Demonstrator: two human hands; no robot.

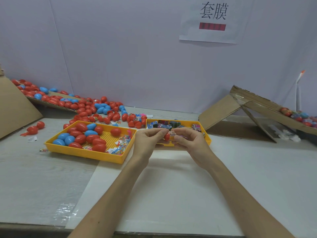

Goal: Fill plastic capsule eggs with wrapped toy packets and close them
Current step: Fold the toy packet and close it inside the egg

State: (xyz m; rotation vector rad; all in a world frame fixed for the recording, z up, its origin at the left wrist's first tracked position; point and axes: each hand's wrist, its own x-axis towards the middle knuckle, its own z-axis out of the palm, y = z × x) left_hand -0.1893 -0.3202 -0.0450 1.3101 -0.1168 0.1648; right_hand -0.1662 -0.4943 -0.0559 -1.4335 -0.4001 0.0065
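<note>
My left hand [148, 139] pinches a red capsule egg half [166, 136] in front of the right yellow tray [207, 136]. My right hand [189, 140] grips a clear wrapped toy packet [172, 133] at the egg's mouth; its other fingers hide anything else it holds. The two hands meet just above the tray's near edge. That tray holds several colourful wrapped packets [164, 125]. A second yellow tray [89, 154] to the left carries red and blue eggs [80, 134] and loose clear packets [121, 143].
A big pile of red and blue eggs [96, 109] spills from a cardboard box [15, 107] at the back left. Folded cardboard [240, 114] with more filled eggs [298, 116] stands at the right. A paper sign [212, 19] hangs on the back wall.
</note>
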